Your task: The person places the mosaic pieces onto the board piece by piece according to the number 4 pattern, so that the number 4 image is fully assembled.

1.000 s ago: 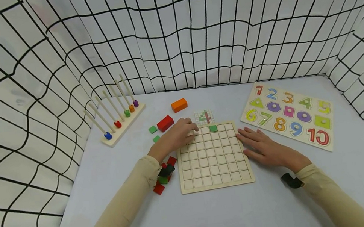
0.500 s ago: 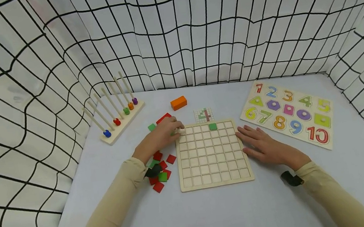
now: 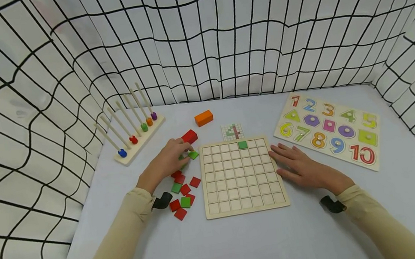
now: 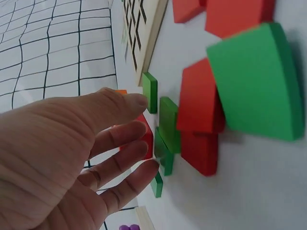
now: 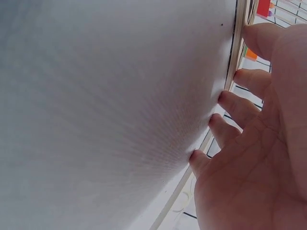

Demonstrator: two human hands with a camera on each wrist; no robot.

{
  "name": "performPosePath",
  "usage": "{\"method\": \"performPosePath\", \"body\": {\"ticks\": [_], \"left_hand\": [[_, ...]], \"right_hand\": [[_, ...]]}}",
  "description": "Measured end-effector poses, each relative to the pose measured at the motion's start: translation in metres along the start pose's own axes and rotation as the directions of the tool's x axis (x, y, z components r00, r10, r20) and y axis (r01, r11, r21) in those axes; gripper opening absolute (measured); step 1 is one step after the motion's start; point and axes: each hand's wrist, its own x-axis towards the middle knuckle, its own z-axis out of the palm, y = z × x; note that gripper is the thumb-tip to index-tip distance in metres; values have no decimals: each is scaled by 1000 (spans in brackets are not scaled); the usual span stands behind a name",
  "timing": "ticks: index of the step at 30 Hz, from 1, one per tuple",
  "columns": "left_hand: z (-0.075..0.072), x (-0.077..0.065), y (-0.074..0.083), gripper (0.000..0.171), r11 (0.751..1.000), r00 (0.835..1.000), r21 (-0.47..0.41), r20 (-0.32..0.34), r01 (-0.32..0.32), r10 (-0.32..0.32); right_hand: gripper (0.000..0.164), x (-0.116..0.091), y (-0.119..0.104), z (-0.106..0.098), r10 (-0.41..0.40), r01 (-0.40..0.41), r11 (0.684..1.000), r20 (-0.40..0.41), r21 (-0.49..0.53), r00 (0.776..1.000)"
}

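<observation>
My left hand (image 3: 166, 162) hovers low over the tiles left of the wooden grid board (image 3: 242, 177). Its fingers are loosely extended with nothing between them. Close to its fingertips lies a green square tile (image 3: 193, 154); in the left wrist view the thumb overlaps this green tile (image 4: 150, 91), and whether they touch I cannot tell. More green tiles (image 4: 169, 124) lie just past the fingers. My right hand (image 3: 301, 167) lies flat along the board's right side, spread fingertips against its edge (image 5: 232, 62). One green tile (image 3: 242, 144) sits in the board's top row.
Several red and green tiles (image 3: 185, 202) are scattered left of the board. Behind stand a red block (image 3: 190, 137), an orange block (image 3: 204, 118) and a small pattern card (image 3: 233, 131). A peg stand with beads (image 3: 141, 143) is at left, a number puzzle (image 3: 328, 130) at right; netting (image 3: 221, 54) surrounds the table.
My left hand has moved left, from the board's top left corner to the tiles beside it. A green tile now shows near the board's left edge. The right hand has stayed in place.
</observation>
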Motion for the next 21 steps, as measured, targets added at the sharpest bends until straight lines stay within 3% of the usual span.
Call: {"method": "performPosePath", "body": {"ticks": [12, 21], "left_hand": [[0, -8, -10, 24, 989, 990, 55, -23, 139, -138], [2, -10, -13, 23, 995, 995, 27, -12, 100, -99]], "right_hand": [[65, 0, -2, -1, -8, 8, 1000, -15, 10, 1000], [65, -1, 0, 0, -12, 12, 1000, -20, 11, 1000]]}}
